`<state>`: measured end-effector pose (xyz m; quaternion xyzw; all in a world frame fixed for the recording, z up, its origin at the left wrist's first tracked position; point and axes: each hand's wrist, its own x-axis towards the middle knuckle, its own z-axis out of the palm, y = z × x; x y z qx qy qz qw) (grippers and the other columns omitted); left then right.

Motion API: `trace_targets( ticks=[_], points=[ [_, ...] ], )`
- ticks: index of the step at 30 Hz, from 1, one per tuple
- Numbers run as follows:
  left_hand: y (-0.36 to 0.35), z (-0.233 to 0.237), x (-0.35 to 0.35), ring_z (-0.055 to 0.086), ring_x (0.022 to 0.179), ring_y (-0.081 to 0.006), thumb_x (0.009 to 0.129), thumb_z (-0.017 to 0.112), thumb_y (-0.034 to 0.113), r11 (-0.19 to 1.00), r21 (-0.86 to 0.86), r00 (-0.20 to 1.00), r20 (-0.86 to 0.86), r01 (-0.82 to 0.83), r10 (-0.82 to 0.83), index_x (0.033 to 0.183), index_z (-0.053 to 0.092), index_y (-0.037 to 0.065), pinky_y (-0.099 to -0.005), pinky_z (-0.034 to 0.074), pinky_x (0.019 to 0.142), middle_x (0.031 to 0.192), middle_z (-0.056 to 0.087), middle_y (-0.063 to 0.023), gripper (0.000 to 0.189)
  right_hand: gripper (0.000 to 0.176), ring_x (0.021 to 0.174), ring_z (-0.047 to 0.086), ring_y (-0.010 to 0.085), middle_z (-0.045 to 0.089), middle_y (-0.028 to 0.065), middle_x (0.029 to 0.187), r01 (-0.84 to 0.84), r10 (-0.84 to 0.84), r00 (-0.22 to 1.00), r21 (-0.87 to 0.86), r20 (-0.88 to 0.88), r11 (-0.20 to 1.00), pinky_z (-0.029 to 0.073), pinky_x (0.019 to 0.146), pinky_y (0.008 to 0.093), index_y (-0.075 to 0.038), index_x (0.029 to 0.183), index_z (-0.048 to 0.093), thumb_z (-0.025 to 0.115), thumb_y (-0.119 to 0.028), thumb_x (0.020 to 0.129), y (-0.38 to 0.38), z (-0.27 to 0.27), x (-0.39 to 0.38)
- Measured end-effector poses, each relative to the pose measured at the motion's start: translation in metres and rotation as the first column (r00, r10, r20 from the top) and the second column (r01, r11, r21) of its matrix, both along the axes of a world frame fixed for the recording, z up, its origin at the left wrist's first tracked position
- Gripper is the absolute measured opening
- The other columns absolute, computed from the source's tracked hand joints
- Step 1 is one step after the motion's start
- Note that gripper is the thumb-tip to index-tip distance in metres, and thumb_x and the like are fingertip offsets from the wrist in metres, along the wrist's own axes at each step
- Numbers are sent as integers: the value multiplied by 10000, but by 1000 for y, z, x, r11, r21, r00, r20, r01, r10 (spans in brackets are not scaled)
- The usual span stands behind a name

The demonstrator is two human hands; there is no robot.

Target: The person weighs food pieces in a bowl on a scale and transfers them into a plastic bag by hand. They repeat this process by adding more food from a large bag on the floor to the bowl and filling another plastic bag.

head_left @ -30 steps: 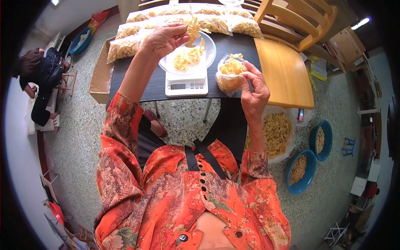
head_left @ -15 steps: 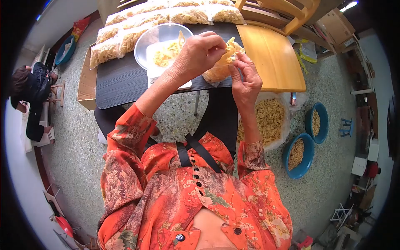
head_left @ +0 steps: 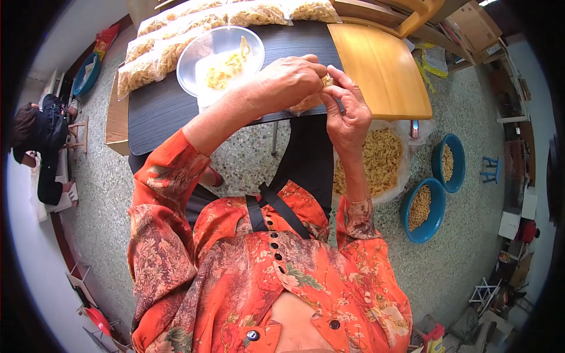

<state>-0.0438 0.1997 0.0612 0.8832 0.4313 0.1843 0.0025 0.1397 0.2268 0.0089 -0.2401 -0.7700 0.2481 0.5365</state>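
Note:
My left hand (head_left: 294, 83) is closed at the top of a clear bag of yellow snack pieces (head_left: 307, 105), its fingertips mostly hidden. Touching it from the right, my right hand (head_left: 348, 112) pinches the bag's upper edge between thumb and fingers. The bag rests near the front edge of the dark table (head_left: 159, 115), partly behind my hands. Left of them stands a clear bowl (head_left: 187, 63) with a few yellow pieces inside.
Several filled bags (head_left: 138, 76) line the table's back. A wooden chair seat (head_left: 382, 70) adjoins the right side. Below it sits a large plastic-lined container of pieces (head_left: 382, 162), beside two blue basins (head_left: 435, 226). A person (head_left: 50, 132) is at the far left.
My left hand has moved right and slightly down, meeting my right hand at the bag's top. The yellow piece visible between my hands is now mostly hidden. The view has shifted slightly.

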Motion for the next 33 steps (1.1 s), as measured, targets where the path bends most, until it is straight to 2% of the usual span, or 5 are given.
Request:
trace_targets(
  ticks=[5,11,13,23,33],
  points=[
    [0,5,-2,653,842,-294,780,705,22,977,-102,949,238,-188,207,775,688,9,-389,522,736,872,603,-109,22,120,1008,682,278,700,145,1180,29,-29,999,19,34,999,551,874,383,-30,929,726,767,-17,817,3,5,1],
    [12,12,-32,692,842,-236,874,716,83,974,-226,921,382,14,75,978,740,19,-341,551,769,913,696,-97,124,92,983,668,281,735,89,1072,-49,36,996,159,82,986,525,896,392,-56,918,692,744,-36,846,20,6,0],
    [11,21,-40,712,853,-232,824,701,21,982,-189,885,458,0,88,916,759,39,-339,560,775,862,700,-100,110,95,981,668,270,742,93,1030,-68,66,995,24,72,997,527,895,393,-55,940,670,723,-31,866,24,5,0],
    [19,7,-51,646,839,-208,843,746,40,990,-142,969,244,0,35,861,713,25,-333,534,732,891,612,-61,40,31,989,656,177,735,64,1068,-254,254,967,-228,-28,940,524,866,308,-69,1003,652,635,-91,990,45,-7,3],
    [4,35,-45,655,845,-175,905,722,119,931,-364,955,274,-6,114,886,621,26,-330,540,699,876,607,-58,138,35,1017,652,179,744,57,1062,-275,279,957,-66,72,959,533,901,314,-68,1004,663,639,-68,977,62,11,12]
  ],
)
